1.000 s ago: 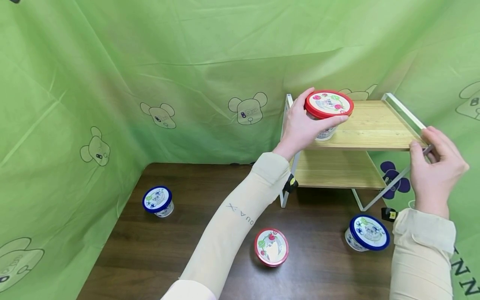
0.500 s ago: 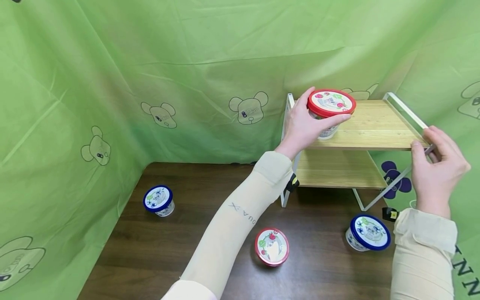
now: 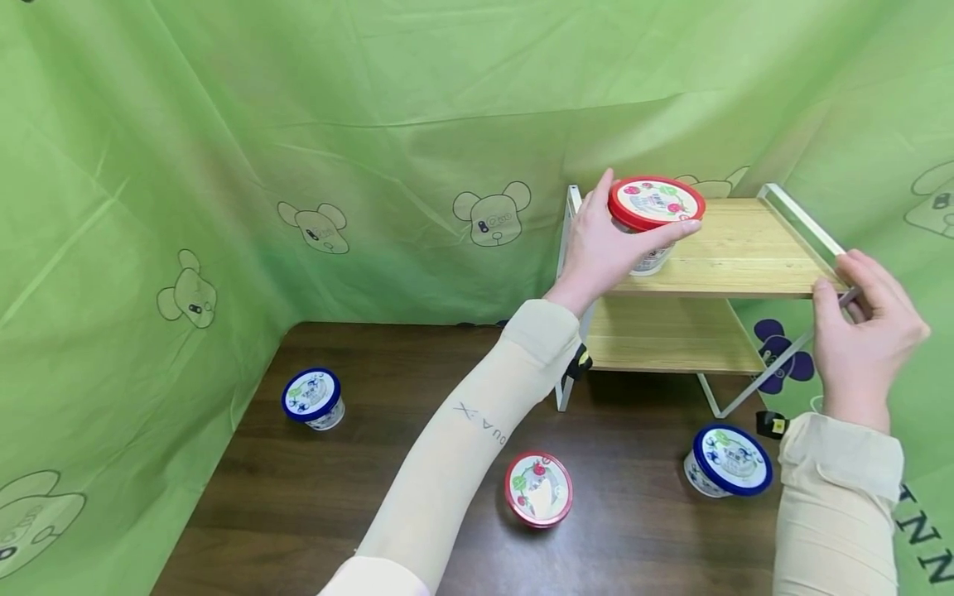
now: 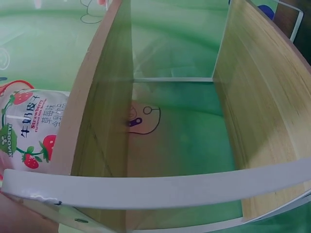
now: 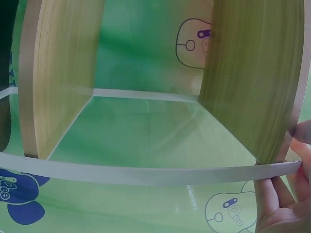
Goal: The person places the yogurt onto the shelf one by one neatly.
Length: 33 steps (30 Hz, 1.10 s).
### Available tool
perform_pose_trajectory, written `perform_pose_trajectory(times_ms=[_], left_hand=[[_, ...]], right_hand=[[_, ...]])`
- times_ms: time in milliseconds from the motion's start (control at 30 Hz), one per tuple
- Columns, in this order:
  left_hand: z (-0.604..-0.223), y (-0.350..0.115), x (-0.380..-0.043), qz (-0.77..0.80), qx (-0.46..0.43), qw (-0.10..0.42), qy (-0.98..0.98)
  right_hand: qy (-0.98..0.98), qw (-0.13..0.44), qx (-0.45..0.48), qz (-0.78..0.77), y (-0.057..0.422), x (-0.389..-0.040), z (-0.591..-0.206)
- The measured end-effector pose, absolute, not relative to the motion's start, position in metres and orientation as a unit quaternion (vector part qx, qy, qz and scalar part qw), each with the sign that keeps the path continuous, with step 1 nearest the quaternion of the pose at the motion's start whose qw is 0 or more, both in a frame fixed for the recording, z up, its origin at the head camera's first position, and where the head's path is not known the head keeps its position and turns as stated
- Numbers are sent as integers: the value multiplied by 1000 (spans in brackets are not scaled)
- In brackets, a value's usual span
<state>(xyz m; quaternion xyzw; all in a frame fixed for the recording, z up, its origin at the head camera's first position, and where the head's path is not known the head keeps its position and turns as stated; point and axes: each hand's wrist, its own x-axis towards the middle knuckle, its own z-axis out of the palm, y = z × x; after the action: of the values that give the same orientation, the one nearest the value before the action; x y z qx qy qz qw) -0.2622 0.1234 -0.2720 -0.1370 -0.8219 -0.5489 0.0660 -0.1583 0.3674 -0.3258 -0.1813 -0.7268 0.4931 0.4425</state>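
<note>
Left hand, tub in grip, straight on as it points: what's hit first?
Likely the green curtain behind the upper shelf; nothing else shows ahead of left hand and held tub. Depth unclear.

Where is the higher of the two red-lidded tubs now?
In the head view, the red-lidded tub is right of centre, in the left hand, at the left end of the upper shelf.

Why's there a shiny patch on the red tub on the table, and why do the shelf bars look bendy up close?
Head view: glare, probably from a lamp, whitens part of that tub's red lid; left wrist view: the near shelf bar bows, likely lens distortion; right wrist view: the other shelf bar curves slightly too.
</note>
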Motion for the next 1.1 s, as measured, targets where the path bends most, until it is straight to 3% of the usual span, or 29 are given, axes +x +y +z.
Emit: perform_pose_trajectory(times_ms=[1100], left_hand=[[-281, 102, -250, -567, -216, 106, -788]], right_hand=[[-722, 449, -174, 497, 369, -160, -327]])
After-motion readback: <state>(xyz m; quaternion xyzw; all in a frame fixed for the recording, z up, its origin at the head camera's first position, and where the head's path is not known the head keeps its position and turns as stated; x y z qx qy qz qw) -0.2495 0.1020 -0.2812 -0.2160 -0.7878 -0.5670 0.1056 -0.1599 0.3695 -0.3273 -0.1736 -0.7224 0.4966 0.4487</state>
